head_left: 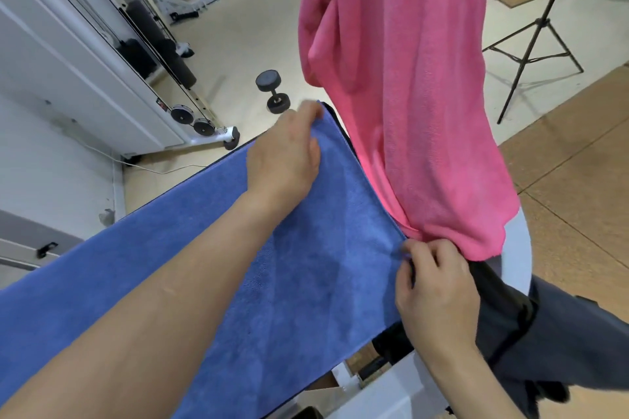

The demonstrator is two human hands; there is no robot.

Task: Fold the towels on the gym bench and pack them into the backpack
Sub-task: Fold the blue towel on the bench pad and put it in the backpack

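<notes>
A blue towel [190, 265] lies spread flat along the gym bench, covering almost all of it. My left hand [286, 153] pinches the towel's far corner at its upper edge. My right hand [435, 286] pinches the near corner of the same short edge. A pink towel [405, 85] hangs draped over the raised part of the bench just beyond that edge. A dark grey fabric item [558, 333], possibly the backpack, lies at the lower right beside my right hand.
A black dumbbell [274, 90] lies on the floor past the bench. A white cable machine [102, 54] stands at the left. A black tripod stand [534, 44] is at the right, on the floor's edge by brown mats [578, 180].
</notes>
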